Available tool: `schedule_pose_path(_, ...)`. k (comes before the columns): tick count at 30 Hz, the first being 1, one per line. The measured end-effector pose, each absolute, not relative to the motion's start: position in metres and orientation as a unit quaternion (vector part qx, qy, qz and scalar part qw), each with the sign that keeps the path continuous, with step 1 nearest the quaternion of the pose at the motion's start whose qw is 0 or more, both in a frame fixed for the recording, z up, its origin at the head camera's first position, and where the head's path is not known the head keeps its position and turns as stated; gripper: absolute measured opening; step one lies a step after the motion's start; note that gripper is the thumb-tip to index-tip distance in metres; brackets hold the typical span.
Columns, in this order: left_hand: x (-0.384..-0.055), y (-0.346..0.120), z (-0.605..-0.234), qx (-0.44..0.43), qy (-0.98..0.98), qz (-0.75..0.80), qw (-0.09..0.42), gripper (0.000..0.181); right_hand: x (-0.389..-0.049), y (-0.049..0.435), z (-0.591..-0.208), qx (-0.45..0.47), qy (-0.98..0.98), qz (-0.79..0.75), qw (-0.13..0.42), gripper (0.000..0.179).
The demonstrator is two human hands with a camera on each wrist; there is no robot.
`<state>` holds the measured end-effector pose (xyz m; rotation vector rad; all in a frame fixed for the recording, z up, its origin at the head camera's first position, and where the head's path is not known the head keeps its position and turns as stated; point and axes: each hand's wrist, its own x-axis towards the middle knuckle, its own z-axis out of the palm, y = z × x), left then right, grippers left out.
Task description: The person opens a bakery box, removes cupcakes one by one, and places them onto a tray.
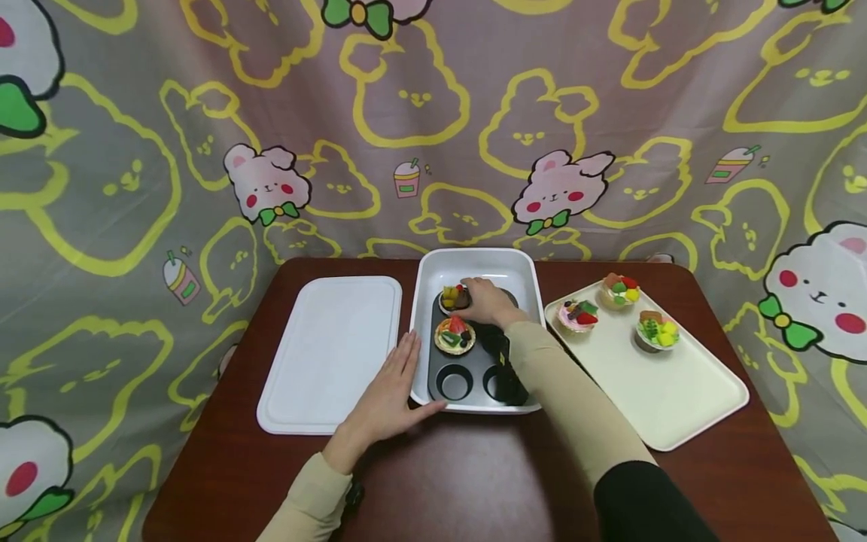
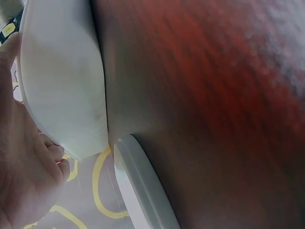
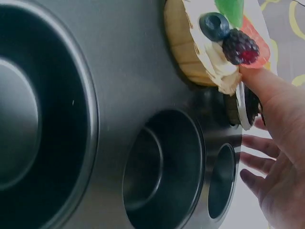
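A dark muffin tin (image 1: 474, 367) lies inside a deep white tray (image 1: 419, 376). In its far left cup sits a fruit tart (image 1: 450, 296), partly covered by my right hand (image 1: 489, 303), whose thumb and fingertips pinch it. The right wrist view shows this hand (image 3: 286, 138) with the other fingers spread beyond the tart. Another tart (image 1: 455, 336), with strawberry and berries (image 3: 226, 40), stands in the cup just in front. My left hand (image 1: 382, 395) rests with straight fingers along the tray's left wall, thumb at the front rim.
A flat white board (image 1: 332, 354) lies on the brown table (image 1: 467, 474) to the left. On the right, a cream tray (image 1: 677, 403) holds three cupcakes with fruit toppings, one (image 1: 657, 331) nearest me. A patterned curtain (image 1: 433, 113) hangs behind the table.
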<state>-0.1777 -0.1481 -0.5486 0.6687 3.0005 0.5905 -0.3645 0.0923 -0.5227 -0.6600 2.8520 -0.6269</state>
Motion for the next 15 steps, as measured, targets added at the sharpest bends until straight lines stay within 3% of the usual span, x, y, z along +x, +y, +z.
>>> schedule_pose_path(11, -0.181, -0.150, -0.549, 0.209, 0.961, 0.181, 0.004, 0.123, -0.373, 0.082, -0.533, -0.193, 0.949, -0.239, 0.072, 0.068)
schedule_pose_path(15, -0.179, -0.149, -0.550, 0.211, 0.959, 0.188, 0.004, 0.123, -0.390, 0.084, -0.562, -0.179, 0.953, -0.237, 0.066, 0.067)
